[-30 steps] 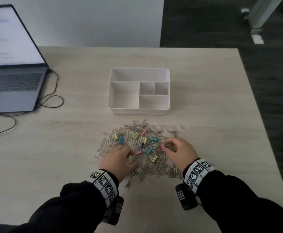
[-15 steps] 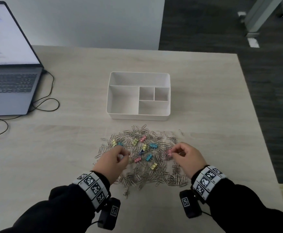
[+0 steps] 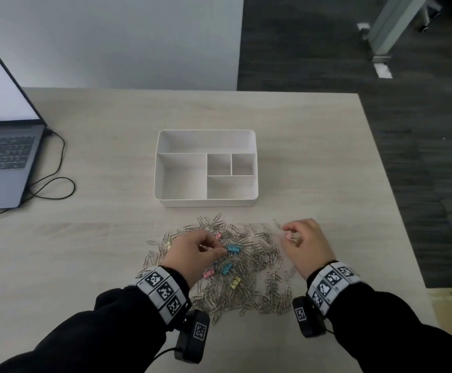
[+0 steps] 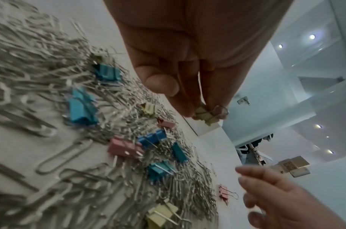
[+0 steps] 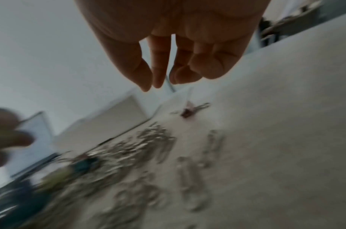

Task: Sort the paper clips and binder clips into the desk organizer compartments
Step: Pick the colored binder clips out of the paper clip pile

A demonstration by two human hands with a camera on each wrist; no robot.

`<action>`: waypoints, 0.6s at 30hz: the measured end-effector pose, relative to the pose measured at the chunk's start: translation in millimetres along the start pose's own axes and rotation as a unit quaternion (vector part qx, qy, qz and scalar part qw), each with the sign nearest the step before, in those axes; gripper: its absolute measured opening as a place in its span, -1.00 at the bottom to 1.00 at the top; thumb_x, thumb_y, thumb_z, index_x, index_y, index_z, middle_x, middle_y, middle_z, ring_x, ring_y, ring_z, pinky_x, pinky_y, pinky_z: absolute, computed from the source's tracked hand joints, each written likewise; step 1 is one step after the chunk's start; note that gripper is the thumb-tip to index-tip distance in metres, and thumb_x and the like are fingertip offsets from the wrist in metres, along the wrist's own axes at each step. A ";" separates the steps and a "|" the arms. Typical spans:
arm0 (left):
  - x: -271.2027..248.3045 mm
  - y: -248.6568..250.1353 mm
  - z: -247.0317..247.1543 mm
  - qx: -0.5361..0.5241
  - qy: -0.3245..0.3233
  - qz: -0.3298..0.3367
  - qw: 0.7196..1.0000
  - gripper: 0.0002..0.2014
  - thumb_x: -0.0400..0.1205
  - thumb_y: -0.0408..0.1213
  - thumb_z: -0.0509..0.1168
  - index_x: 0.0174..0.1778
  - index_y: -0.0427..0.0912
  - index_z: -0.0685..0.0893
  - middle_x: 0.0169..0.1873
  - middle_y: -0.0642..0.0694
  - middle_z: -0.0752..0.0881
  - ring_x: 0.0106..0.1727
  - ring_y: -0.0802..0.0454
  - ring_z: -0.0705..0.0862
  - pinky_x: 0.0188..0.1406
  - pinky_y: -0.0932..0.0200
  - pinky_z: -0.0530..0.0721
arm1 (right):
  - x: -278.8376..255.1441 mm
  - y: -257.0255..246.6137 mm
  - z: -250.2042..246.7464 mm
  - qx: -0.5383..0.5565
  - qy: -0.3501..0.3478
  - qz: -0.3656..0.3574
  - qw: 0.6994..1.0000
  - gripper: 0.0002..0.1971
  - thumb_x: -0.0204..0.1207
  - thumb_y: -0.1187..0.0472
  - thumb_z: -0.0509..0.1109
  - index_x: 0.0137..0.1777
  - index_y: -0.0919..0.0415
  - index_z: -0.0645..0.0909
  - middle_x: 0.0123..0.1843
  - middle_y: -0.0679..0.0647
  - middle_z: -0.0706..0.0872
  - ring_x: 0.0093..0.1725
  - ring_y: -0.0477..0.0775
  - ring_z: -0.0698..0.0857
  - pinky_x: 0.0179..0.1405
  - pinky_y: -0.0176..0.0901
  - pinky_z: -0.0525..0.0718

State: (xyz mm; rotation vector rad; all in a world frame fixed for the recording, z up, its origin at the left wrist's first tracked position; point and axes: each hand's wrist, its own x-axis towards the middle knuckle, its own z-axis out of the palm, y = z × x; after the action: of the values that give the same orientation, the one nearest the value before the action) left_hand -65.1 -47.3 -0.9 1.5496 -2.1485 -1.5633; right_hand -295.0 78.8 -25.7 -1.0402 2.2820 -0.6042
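A heap of silver paper clips [image 3: 235, 273] mixed with blue, pink and yellow binder clips lies in front of the white desk organizer [image 3: 206, 203], whose compartments hold nothing. My left hand [image 3: 200, 249] hovers over the heap's left part and pinches a yellow binder clip [image 4: 205, 116] between thumb and fingertips. My right hand [image 3: 300, 238] is at the heap's right edge with loosely curled fingers [image 5: 158, 74]. A pink binder clip [image 4: 224, 193] lies on the table just beside those fingers, apart from them [image 5: 187, 111].
An open laptop [image 3: 4, 157] stands at the far left with a black cable [image 3: 52, 184] looping beside it. The table's right edge [image 3: 397, 211] runs close to my right hand, with dark floor beyond. A wall stands behind the table.
My right hand has moved right, out of the heap, and the pink binder clip it pinched now lies on the table. My left hand stays over the heap's left part.
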 end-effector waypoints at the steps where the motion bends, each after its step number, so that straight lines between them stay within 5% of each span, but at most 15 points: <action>1: 1.6 4.2 3.3 -0.007 -0.005 0.003 1.000 -0.89 0.50 -0.13 0.51 -0.28 0.00 0.74 -0.31 0.02 0.79 -0.30 0.14 0.75 -0.35 0.34 0.73 | -6.4 -11.0 0.2 0.011 -0.029 -0.032 0.999 -0.78 0.55 0.03 0.40 0.17 -0.03 0.60 0.10 -0.18 0.51 -0.20 -0.16 0.62 0.00 -0.21 0.74; 6: 7.6 21.2 24.2 -0.030 -0.062 0.020 0.997 -0.97 0.53 -0.21 0.49 -0.17 0.01 0.84 -0.33 0.04 0.80 -0.44 0.22 0.65 -0.42 0.33 0.66 | -24.9 -50.6 12.1 0.093 -0.190 -0.118 0.970 -0.63 0.46 -0.08 0.50 0.25 -0.20 0.58 0.01 -0.22 0.68 -0.19 -0.18 0.71 -0.19 -0.25 0.76; 10: 8.7 21.2 28.7 0.017 -0.089 0.043 0.995 -0.83 0.62 -0.17 0.40 0.09 0.10 0.81 -0.24 0.18 0.79 -0.43 0.40 0.64 -0.39 0.44 0.62 | -20.9 -39.5 17.0 0.146 -0.145 -0.059 0.977 -0.83 0.48 0.03 0.52 0.04 -0.13 0.65 -0.14 -0.10 0.79 -0.24 -0.17 0.76 -0.20 -0.20 0.80; 14: 13.3 10.7 9.2 0.158 -0.060 0.068 0.983 -0.67 0.63 0.00 0.30 0.33 0.21 0.60 0.08 0.25 0.67 -0.33 0.34 0.64 -0.37 0.42 0.69 | -11.7 -2.7 2.9 0.008 -0.119 -0.022 0.993 -0.80 0.59 0.00 0.39 0.16 -0.02 0.63 -0.06 -0.20 0.67 -0.13 -0.26 0.67 -0.14 -0.41 0.65; 18: 21.2 -7.3 -6.8 0.273 -0.075 0.089 0.955 -0.15 0.45 0.21 0.42 0.62 0.32 0.14 0.50 0.15 0.31 0.00 0.24 0.62 0.03 0.23 0.76 | -4.4 28.6 -9.6 -0.075 -0.082 -0.006 0.994 -0.73 0.60 0.02 0.37 0.23 0.06 0.66 0.08 -0.12 0.61 -0.01 -0.17 0.60 0.07 -0.36 0.50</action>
State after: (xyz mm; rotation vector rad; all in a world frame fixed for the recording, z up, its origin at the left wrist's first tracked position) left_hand -66.9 -67.4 -12.9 1.3198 -2.8906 -1.1173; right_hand -314.1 101.0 -34.3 -1.1321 2.2037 -0.3410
